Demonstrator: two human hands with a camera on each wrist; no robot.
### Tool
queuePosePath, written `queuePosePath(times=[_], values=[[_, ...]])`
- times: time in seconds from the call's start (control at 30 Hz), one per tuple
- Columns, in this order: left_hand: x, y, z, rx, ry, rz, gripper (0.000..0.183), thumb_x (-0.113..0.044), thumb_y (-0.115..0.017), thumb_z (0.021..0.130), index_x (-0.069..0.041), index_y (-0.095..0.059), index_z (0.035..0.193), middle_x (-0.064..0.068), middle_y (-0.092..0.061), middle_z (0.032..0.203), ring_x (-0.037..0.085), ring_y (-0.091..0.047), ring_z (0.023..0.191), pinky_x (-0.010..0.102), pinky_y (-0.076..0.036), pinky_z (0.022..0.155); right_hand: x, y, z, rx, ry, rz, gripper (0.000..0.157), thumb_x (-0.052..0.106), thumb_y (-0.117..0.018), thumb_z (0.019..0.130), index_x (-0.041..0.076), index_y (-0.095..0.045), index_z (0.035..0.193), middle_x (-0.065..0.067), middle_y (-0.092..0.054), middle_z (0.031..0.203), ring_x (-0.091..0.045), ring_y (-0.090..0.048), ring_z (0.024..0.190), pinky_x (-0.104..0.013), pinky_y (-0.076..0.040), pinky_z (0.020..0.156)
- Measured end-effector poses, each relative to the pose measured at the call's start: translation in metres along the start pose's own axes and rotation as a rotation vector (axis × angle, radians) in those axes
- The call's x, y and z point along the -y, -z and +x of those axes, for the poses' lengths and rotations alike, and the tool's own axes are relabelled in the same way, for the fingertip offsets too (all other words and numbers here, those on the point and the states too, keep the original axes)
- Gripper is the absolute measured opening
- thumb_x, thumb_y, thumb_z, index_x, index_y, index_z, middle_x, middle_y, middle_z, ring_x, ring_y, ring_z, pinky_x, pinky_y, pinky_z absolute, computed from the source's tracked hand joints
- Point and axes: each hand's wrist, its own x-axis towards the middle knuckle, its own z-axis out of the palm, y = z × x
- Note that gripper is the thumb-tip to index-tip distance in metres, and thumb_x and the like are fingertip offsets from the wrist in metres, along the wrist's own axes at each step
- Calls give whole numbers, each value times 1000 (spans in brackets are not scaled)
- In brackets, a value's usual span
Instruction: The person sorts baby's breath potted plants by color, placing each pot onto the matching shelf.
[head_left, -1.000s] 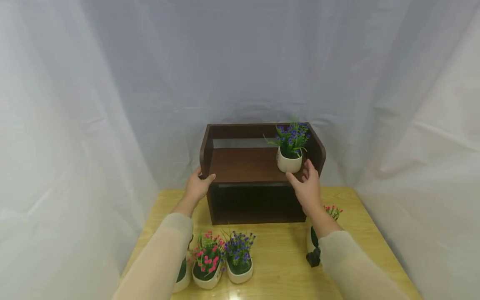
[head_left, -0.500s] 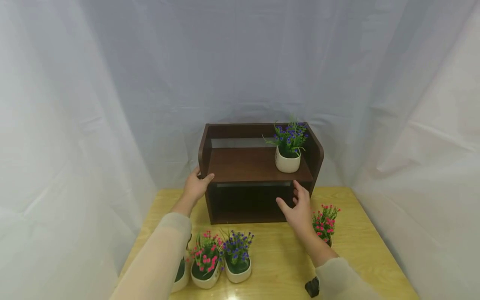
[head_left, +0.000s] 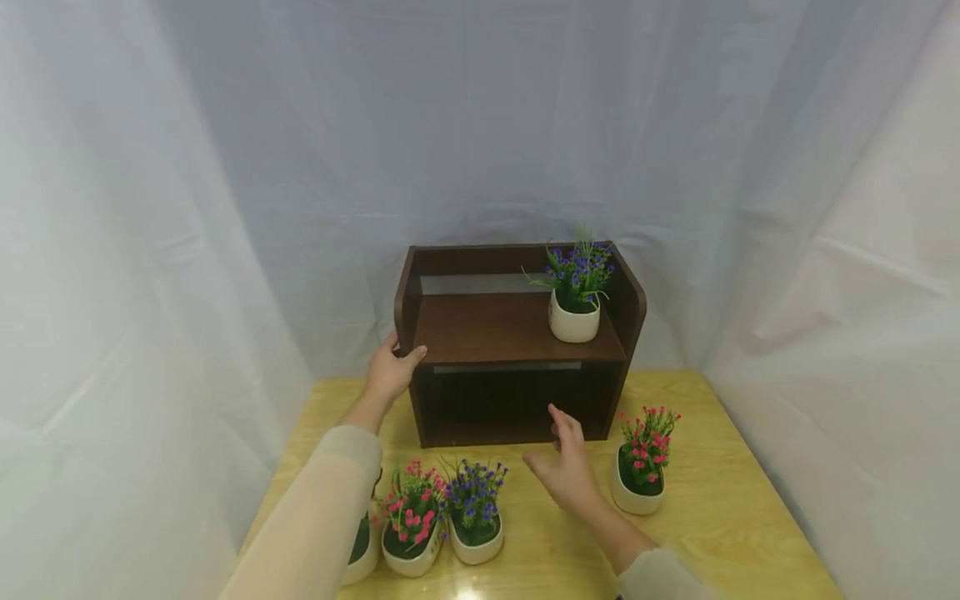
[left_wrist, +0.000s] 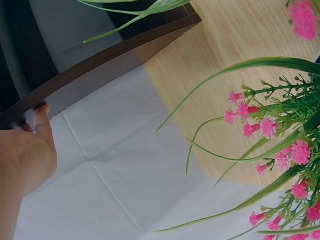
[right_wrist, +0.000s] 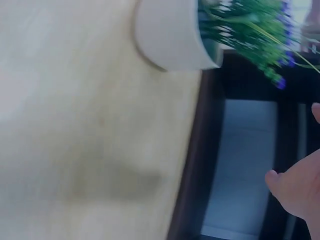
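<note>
Purple-flowered, the pot (head_left: 477,550) on the table (head_left: 720,475) stands to the near left of the right hand (head_left: 568,475), apart from it; that hand is spread, holding nothing, and seems closer than the left hand (head_left: 388,373), which grips the shelf (head_left: 480,329) at its left side.

A pale wood-grain table (head_left: 720,475) spreads beneath both the left hand (head_left: 386,375) and the right hand (head_left: 566,475), with a bright glare spot (head_left: 467,594) nearer the person than either hand and a soft, blurred shadow (right_wrist: 120,182) on the wood near the right one. Beyond both hands hangs a whitish back sheet (head_left: 472,125), dimmer than the wrinkled left sheet (head_left: 135,292) to the left hand's outer side and the creased right sheet (head_left: 847,317) well out past the right hand. Close by the left hand, straight fold lines (left_wrist: 90,160) cross on the white cloth.
</note>
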Motion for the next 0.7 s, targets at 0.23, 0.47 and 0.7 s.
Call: queuePosePath(times=[0.23,0.47,0.7], values=[[-2,1,0,-10,4,18,82,-38,-65,110,-11,-22,174,22,-28,178,47,-37,160,59,-36,133,-21,-21,-22,129,13,-101,96,10,-86,90,-5,-30,166,-33,-35,164,-55,-49,144,-66,-51,117],[-2,1,0,-8,14,31,83,-40,-65,110,-12,-21,174,22,-26,179,46,-32,163,59,-33,134,-36,-37,-40,214,6,-145,94,-4,-77,82,-7,-32,164,-38,-32,165,-60,-47,145,-71,-47,119],[0,1,1,-6,14,37,83,-40,-65,110,-12,-21,174,22,-26,179,46,-32,163,59,-33,134,-43,-51,-52,316,70,-170,100,-7,-76,75,-9,-31,164,-38,-33,165,-61,-43,149,-71,-44,120]])
